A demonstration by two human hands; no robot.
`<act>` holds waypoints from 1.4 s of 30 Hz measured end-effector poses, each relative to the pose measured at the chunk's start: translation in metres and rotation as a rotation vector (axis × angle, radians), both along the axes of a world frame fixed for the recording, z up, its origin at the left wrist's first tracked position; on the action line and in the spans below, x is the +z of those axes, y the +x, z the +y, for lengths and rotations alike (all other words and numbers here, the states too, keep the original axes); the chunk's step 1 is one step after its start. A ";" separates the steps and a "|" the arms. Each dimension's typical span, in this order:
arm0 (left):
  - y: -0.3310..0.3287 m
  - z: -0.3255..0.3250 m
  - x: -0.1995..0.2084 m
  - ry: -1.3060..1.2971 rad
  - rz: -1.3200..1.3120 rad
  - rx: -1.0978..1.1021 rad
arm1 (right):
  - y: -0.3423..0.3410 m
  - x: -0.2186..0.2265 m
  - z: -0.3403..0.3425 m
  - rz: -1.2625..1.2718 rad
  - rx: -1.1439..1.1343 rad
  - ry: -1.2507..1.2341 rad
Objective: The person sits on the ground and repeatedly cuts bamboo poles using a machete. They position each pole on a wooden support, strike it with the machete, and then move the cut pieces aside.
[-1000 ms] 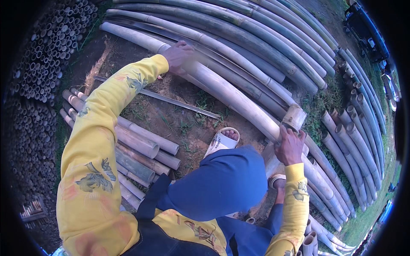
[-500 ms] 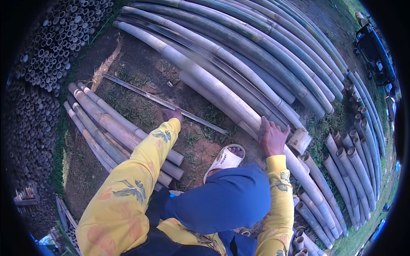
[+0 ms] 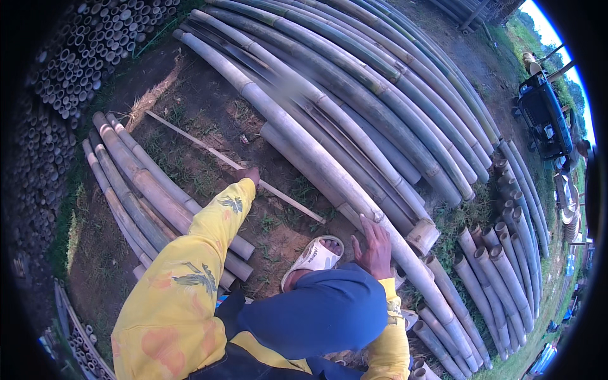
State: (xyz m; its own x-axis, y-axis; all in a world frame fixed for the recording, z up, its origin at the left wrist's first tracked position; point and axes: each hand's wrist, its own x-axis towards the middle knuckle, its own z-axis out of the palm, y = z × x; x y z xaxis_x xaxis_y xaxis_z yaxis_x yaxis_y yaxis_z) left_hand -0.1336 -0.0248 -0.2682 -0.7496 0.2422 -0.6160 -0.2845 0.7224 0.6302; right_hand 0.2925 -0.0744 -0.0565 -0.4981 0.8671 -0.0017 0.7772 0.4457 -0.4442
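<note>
My left hand (image 3: 248, 175), in a yellow flowered sleeve, is closed around the middle of a long, thin bamboo strip (image 3: 285, 197). The strip slants over the ground between two groups of poles, its narrow pale edge turned up. On the right, my right hand (image 3: 375, 248) is open, fingers stretched out, beside a long grey bamboo pole (image 3: 345, 190). Whether its fingertips touch that pole I cannot tell. Below the strip, a foot in a white sandal (image 3: 313, 258) stands on the soil, next to my bent knee in blue cloth.
Many long bamboo poles (image 3: 392, 95) lie side by side across the far right. Several shorter poles (image 3: 152, 180) lie at the left. More cut lengths (image 3: 500, 272) rest on grass at the right. A tall stack of round bamboo ends (image 3: 82, 63) fills the far left.
My right hand has come off the long pole, moved a little nearer me and straightened its fingers. The strip in my left hand has turned from its flat face to its edge.
</note>
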 end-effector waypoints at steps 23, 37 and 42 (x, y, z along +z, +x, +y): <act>0.100 -0.035 0.189 0.733 -0.475 -0.303 | 0.020 -0.003 -0.060 0.220 -0.142 0.015; 0.094 -0.107 0.087 -0.198 -0.603 -0.745 | 0.077 -0.021 -0.130 0.107 -0.296 0.048; 0.064 -0.101 0.055 -0.414 -0.222 -1.291 | 0.118 0.014 -0.021 0.223 -0.441 0.361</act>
